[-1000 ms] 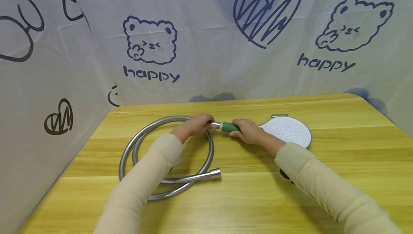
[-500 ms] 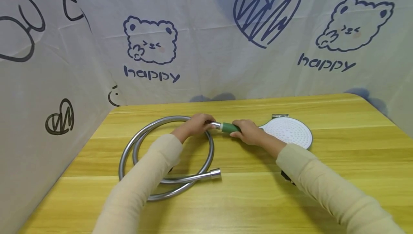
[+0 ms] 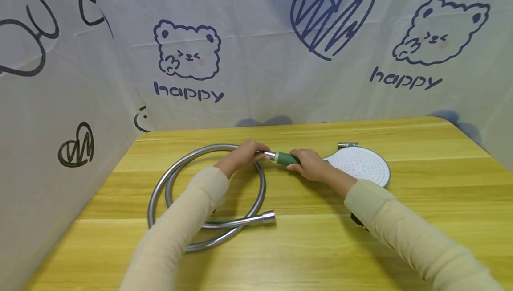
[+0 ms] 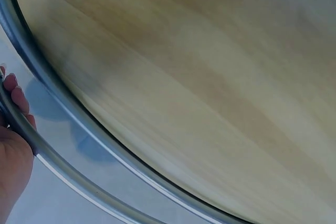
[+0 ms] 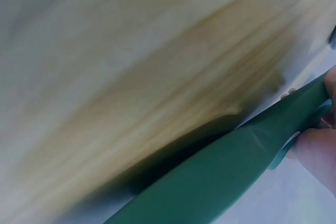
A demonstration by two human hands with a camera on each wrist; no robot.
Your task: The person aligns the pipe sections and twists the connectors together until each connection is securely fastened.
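Note:
My left hand (image 3: 245,153) grips a silver shower hose (image 3: 156,193) close to one end, at the far middle of the table in the head view. That end meets the green handle (image 3: 287,158) of a shower head (image 3: 362,167) with a white, round, dotted face. Around this handle curl the fingers of my right hand (image 3: 310,165). In the left wrist view, the fingers wrap the hose (image 4: 79,179). The handle's green back (image 5: 210,171) fills the lower right wrist view. Whether the joint between hose and handle is threaded together cannot be told.
The hose lies in loops on the wooden table (image 3: 312,246), its other metal connector (image 3: 269,217) pointing right. Behind the shower head is a small metal cylinder (image 3: 348,145). A white cloth (image 3: 256,72) with drawings hangs behind the table. Something dark shows beside the right sleeve (image 3: 372,202).
Both hands keep their holds on the hose end and the handle. The view and the arms have shifted only very slightly.

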